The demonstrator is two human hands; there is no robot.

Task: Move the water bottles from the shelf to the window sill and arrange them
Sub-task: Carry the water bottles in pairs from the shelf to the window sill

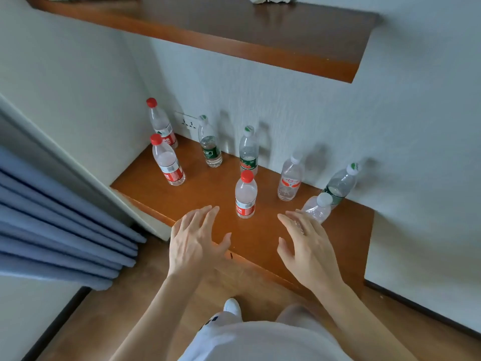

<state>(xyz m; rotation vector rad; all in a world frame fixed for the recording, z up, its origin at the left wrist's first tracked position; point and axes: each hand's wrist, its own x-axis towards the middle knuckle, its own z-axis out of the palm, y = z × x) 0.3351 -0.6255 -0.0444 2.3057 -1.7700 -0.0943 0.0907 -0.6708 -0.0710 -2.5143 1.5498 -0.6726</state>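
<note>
Several clear water bottles stand upright on a low wooden shelf [346, 230]. Two red-capped ones [168, 160] stand at the left, one behind the other. Two green-labelled bottles [210, 144] are near the wall. A red-capped bottle [245, 195] stands at the front centre, between my hands. A white-capped bottle with a red label [290, 178], another green-labelled one [341, 185] and a plain white-capped one [318, 207] stand at the right. My left hand [194, 241] hovers with fingers spread and holds nothing. My right hand [305, 243] is also spread, its fingertips in front of the plain bottle.
A higher wooden shelf [234, 29] juts from the wall above. A wall socket [188, 122] sits behind the bottles. Blue curtain folds [52, 230] hang at the left. Wood floor, my white shoe [232, 307] and my white shirt are below.
</note>
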